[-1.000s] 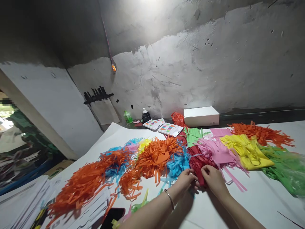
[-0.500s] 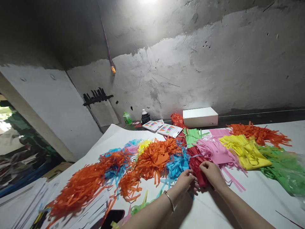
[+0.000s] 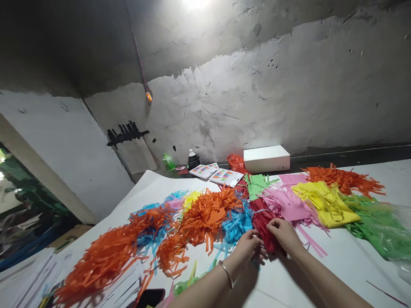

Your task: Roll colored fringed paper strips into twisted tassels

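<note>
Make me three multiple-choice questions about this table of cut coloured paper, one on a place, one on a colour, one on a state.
1. Where does the white rectangular box stand?
A. At the far table edge by the wall
B. Under the hands
C. On the yellow paper

2. What colour is the fringed paper bundle that both hands work on?
A. Blue
B. Dark red
C. Yellow

3. How is the left hand?
A. Flat and open on the table
B. Fingers pinched at the bundle
C. Out of view

Answers: 1 A, it sits near the grey wall behind the paper piles. 2 B, the strips between the left hand and the right hand are dark red. 3 B, its fingertips close at the bundle's edge.
</note>
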Motion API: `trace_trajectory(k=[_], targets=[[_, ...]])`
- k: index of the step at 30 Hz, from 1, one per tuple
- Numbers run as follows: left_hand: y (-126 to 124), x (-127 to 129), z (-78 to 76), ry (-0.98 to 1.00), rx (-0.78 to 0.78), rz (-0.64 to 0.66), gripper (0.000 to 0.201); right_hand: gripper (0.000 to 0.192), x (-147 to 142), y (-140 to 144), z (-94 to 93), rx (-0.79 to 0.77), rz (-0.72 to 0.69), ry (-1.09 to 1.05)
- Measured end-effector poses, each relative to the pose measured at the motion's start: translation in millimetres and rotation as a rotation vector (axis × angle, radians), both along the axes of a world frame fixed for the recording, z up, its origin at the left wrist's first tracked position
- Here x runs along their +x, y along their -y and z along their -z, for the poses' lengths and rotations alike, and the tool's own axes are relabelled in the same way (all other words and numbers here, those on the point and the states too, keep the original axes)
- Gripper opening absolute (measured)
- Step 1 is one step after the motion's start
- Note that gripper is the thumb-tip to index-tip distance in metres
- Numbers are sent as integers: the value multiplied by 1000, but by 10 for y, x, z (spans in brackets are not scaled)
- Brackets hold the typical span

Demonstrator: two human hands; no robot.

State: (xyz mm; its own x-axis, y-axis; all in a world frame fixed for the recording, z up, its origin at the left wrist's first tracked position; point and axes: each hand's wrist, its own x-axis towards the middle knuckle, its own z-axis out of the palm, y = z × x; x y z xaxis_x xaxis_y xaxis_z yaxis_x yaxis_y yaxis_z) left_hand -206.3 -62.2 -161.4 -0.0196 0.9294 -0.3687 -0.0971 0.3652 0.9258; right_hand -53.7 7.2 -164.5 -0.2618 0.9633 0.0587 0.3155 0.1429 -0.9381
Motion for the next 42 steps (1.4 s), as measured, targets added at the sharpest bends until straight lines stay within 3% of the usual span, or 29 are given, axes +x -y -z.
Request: trace_trajectory(k=[7,10,15,17,23,30,37,42], targets=[[69,-9,-47,-167,126,-49,34,29,120,117,97,-150,-66,-305],[122,10,-121,-321,274,-93,26,31,189,209,115,-224,-89,-382],[126,135,-209,-510,374,-20,10,34,249,337,110,-225,-99,-447],[92,184,-202,-551,361,-10,3,37,264,352,112,-195,-80,-434],[-1,182,-151,-607,302,15,19,47,357,389,81,-42,-18,-299],[19,157,-164,-638,336,-1,13,43,349,552,-21,119,-22,-70],[117,271,-133,-721,482,-5,21,47,203,413,96,66,99,117],[185,210,-164,-722,566,50,12,40,234,428,180,-16,53,-31]])
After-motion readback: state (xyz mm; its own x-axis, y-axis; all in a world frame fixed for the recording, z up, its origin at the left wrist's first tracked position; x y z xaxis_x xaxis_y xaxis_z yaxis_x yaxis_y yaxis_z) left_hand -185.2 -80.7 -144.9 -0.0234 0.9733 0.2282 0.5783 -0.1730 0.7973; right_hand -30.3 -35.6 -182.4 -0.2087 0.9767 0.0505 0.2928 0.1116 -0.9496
